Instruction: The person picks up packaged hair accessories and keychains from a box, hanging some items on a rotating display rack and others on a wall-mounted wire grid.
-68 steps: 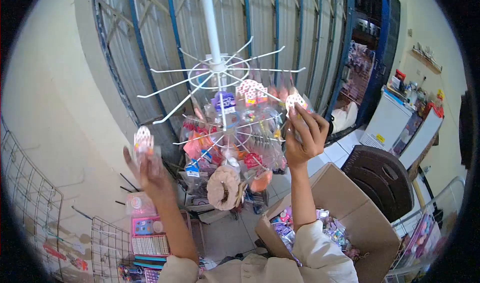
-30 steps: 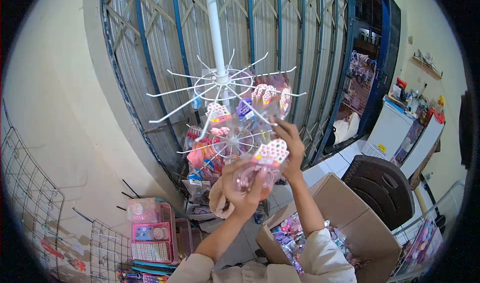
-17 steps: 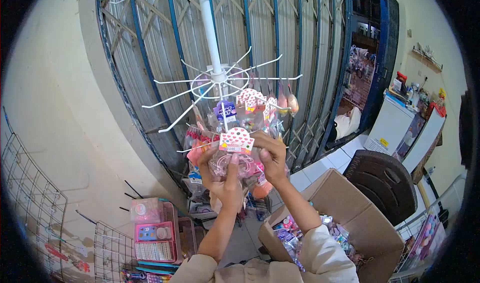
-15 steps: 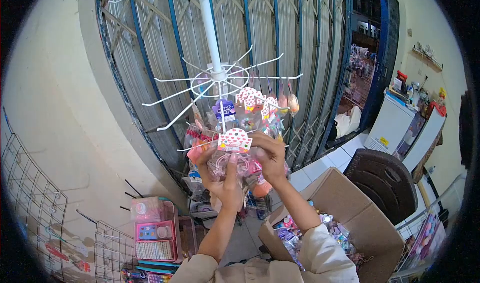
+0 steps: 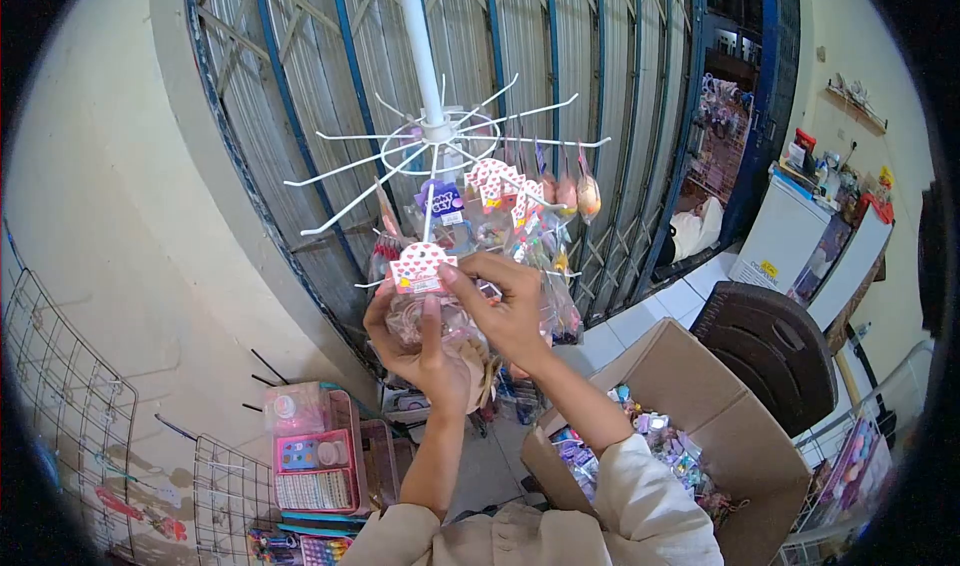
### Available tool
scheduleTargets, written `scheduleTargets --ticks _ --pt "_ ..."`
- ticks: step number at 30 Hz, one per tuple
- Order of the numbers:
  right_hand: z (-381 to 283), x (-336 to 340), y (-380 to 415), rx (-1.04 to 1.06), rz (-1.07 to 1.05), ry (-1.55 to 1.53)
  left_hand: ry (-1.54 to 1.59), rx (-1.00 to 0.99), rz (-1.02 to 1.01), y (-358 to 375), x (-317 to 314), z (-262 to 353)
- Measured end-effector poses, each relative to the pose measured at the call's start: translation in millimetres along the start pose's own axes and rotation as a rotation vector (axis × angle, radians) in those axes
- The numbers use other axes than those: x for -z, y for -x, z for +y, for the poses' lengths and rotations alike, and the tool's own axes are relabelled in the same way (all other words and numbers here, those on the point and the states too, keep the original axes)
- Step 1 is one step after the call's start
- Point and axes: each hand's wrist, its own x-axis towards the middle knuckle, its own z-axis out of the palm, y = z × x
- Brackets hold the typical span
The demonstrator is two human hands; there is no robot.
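Observation:
Both my hands hold a small clear packet of hair ties (image 5: 405,311), its white header card dotted with hearts. My left hand (image 5: 430,361) is wrapped around the bag from below, thumb up against the card's lower edge. The fingers of my right hand (image 5: 508,306) pinch the card's right side. The card's top overlaps the tip of a prong on the white display rack (image 5: 437,131). Close behind hang a purple-carded packet (image 5: 441,202) and other heart-patterned cards (image 5: 492,183).
An open cardboard box (image 5: 730,416) of small colourful packets stands at my right, beside a dark brown chair (image 5: 765,356). To the left are wire grids (image 5: 70,386) and a pink tray (image 5: 350,446) of goods. A folding metal gate (image 5: 560,56) rises behind the rack.
Both hands have moved left and slightly up with the packet, toward the prong's tip. The rack's prongs have turned a little.

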Motion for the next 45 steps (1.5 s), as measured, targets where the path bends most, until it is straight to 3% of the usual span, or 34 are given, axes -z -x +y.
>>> scheduleTargets --ticks 7,12,14,16,18,21,22,24,25,27,29,31,33,35,37,40,41,42,43,45 --pt "-7.6 -11.0 -3.6 0.128 0.024 0.075 0.174 0.085 0.014 -6.1 2.6 1.5" --pt "-4.8 -16.5 -4.7 0.067 0.016 0.11 0.258 0.155 0.007 -9.7 7.9 -1.1" --pt "3.1 -22.3 -10.7 0.03 -0.002 0.13 0.212 0.16 -0.056 -13.3 7.6 -6.3" --pt "15.6 -22.7 -17.6 0.066 0.087 0.347 0.05 0.107 -0.098 -16.0 6.0 -13.0" --pt "20.3 -22.5 -22.8 0.08 0.092 0.468 -0.139 0.02 0.006 -15.3 8.7 -28.9" --pt "20.4 -18.2 -19.9 -0.147 -0.134 0.677 -0.123 -0.006 0.091 13.7 12.4 -35.1" --pt "11.4 -8.7 -10.9 -0.184 -0.106 0.698 -0.068 0.001 0.123 27.5 12.6 -35.9" --pt "-12.5 14.6 13.4 -0.205 -0.258 0.51 0.053 0.115 0.063 60.3 18.3 -43.4" --pt "-19.7 34.9 23.6 -0.268 -0.226 0.541 0.175 0.329 -0.077 78.1 27.9 -56.6" --pt "-36.2 88.4 52.9 -0.09 -0.351 0.277 0.422 0.769 -0.312 114.2 48.5 -71.5" --pt "-51.6 155.9 72.5 -0.397 -0.557 0.242 0.11 0.621 -0.771 123.8 11.9 -60.6" --pt "-41.6 213.0 106.8 -0.645 -0.441 0.336 -0.296 0.524 -1.494 124.4 -33.8 -61.0" --pt "-23.9 267.9 149.8 -0.782 -0.386 0.654 -0.35 0.342 -1.922 155.1 -57.6 -85.9" --pt "-3.0 311.5 208.6 -1.051 -0.302 0.793 -0.347 0.239 -2.151 209.1 -64.4 -139.3" --pt "22.0 335.3 273.0 -1.239 -0.328 0.87 -0.649 0.487 -2.538 246.9 -78.4 -165.6" --pt "65.6 348.1 371.3 -1.26 -0.594 1.041 -0.931 0.56 -2.657 321.5 -29.0 -236.3" --pt "78.1 345.7 397.3 -1.372 -0.634 1.169 -1.101 0.588 -2.662 336.2 -15.0 -243.5" --pt "66.8 335.5 393.7 -1.393 -0.615 1.142 -1.108 0.548 -2.639 331.0 -14.3 -221.9" --pt "59.9 326.1 388.8 -1.456 -0.565 1.093 -1.031 0.542 -2.784 347.7 1.7 -236.9" --pt "63.8 315.2 401.3 -1.375 -0.666 1.242 -1.052 0.592 -2.646 366.1 33.3 -243.9"
